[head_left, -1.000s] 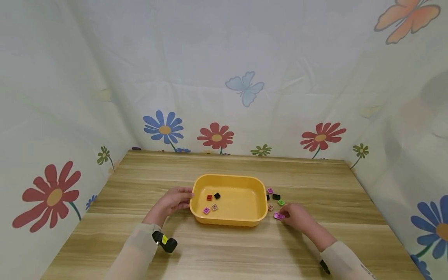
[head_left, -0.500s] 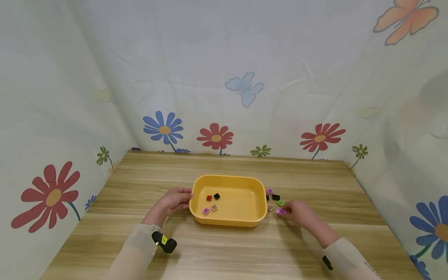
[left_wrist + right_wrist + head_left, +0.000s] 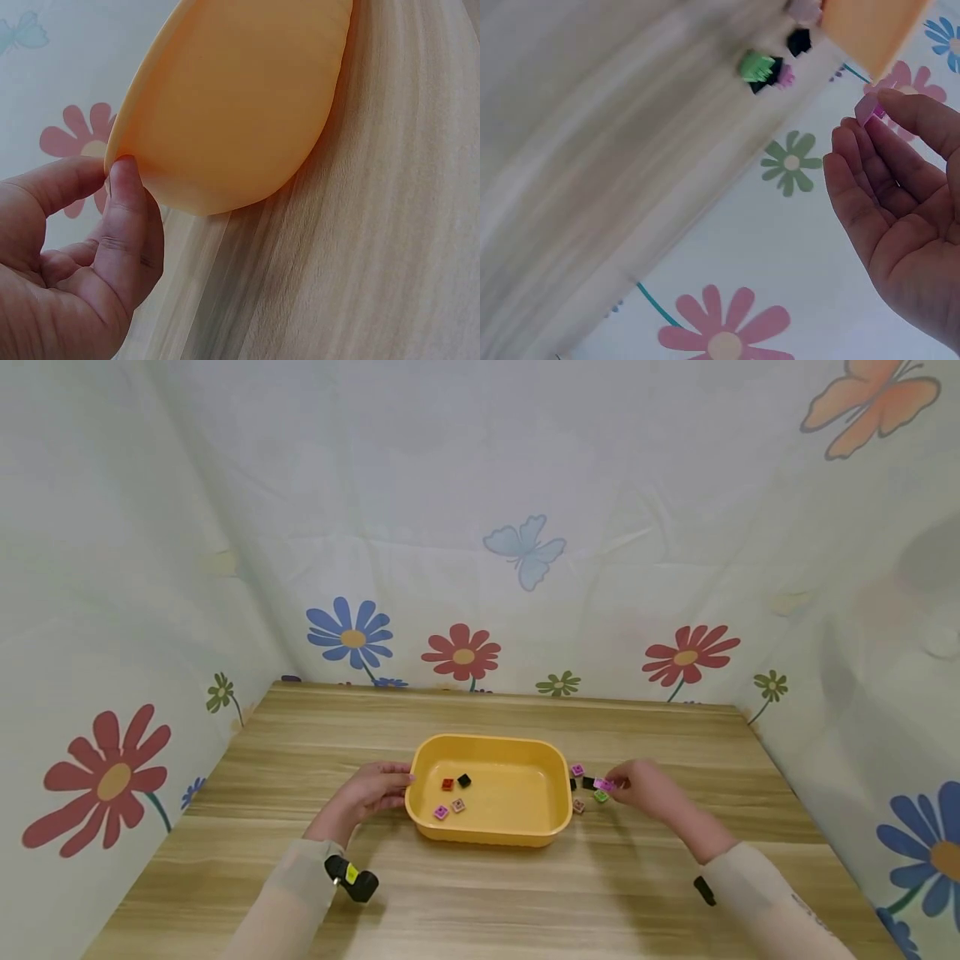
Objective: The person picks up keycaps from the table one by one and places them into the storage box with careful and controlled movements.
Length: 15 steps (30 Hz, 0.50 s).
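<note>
My left hand (image 3: 373, 789) pinches the left rim of a yellow plastic tray (image 3: 487, 837). The left wrist view shows thumb and finger gripping the edge of the tray (image 3: 240, 105). Raised beyond the tray's right side, my right hand (image 3: 647, 787) holds a small purple building block (image 3: 866, 109) between thumb and fingertips. Below that block lie a green block (image 3: 602, 797) and a black block (image 3: 588, 783). Inside the tray, toward its left, are a red block (image 3: 447, 784), a black block (image 3: 464, 781), a purple block (image 3: 441, 812) and a pale pink block (image 3: 458, 806).
Along the tray's right wall lie another purple block (image 3: 577, 770), a second black block (image 3: 573, 785) and a pale pink block (image 3: 578, 807). All stands on a wood-grain table (image 3: 480, 902), enclosed by a white flowered curtain (image 3: 420, 552).
My right hand has lifted the purple block off the table and moved it away from me, over the green and black blocks. The left hand and tray stay put.
</note>
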Available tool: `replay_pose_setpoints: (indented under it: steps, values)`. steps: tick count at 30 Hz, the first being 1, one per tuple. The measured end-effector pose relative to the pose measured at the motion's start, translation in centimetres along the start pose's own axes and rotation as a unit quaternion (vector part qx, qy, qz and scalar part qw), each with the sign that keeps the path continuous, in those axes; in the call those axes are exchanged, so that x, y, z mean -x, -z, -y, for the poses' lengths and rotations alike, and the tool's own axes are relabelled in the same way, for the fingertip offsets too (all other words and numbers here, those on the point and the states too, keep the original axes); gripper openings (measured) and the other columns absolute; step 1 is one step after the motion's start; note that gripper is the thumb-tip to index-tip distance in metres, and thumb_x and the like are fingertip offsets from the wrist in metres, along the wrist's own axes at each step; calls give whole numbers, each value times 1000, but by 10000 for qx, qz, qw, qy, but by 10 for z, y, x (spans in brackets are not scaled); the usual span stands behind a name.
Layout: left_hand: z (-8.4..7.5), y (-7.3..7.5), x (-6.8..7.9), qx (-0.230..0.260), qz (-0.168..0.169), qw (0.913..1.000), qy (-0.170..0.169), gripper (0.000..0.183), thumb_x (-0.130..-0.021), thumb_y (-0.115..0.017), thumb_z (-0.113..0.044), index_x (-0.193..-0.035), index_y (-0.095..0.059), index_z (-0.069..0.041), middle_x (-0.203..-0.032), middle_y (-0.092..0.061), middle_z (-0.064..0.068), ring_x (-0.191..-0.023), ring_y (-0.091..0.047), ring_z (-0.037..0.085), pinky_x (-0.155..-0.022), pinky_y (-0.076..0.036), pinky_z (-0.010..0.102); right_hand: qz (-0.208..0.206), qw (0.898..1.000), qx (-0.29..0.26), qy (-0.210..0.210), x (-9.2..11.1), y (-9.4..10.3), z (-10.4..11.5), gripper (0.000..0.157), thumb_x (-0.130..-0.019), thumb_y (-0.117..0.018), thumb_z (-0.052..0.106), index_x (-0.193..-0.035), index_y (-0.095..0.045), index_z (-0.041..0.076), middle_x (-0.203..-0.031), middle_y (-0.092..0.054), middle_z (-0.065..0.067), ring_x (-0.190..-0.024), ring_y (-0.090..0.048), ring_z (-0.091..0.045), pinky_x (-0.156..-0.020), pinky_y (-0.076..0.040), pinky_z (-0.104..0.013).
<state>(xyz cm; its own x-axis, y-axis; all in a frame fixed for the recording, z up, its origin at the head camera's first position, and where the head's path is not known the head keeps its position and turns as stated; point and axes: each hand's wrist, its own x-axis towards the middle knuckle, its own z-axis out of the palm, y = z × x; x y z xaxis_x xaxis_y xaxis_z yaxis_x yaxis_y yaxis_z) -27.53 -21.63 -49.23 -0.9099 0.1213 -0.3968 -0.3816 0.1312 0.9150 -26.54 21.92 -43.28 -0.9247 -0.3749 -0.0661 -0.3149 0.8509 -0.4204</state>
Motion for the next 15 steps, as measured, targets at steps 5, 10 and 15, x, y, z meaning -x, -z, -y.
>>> replay_pose_setpoints:
  steps: [5, 10, 15]
  values:
    - [0, 0, 0, -24, -3, 10000, 12, 46, -100, -60, -8, -141, -50, 12, -100, -73, 6, -79, -67, 9, -67, -60, 18, -1, 10000, 6, 47, -5, 11, 8, 17, -92, -71, 5, -104, -76, -4, -87, -73, -10, -75, -58, -15, -65, -56, -30]
    - [0, 0, 0, -33, 17, 10000, -15, 47, -100, -60, -8, -141, -49, 12, -102, -72, 7, -80, -66, 9, -67, -60, 18, 24, 10000, -24, 40, -13, 17, 18, 20, -93, -70, 8, -108, -75, -4, -90, -73, -11, -77, -59, -17, -69, -57, -31]
    - [0, 0, 1, -12, 62, 10000, -42, 48, -100, -60, -7, -141, -48, 13, -102, -72, 8, -80, -66, 9, -68, -60, 19, 77, 10000, -53, 23, -23, 21, 29, 22, -95, -70, 10, -112, -75, -3, -93, -73, -11, -79, -60, -17, -73, -59, -32]
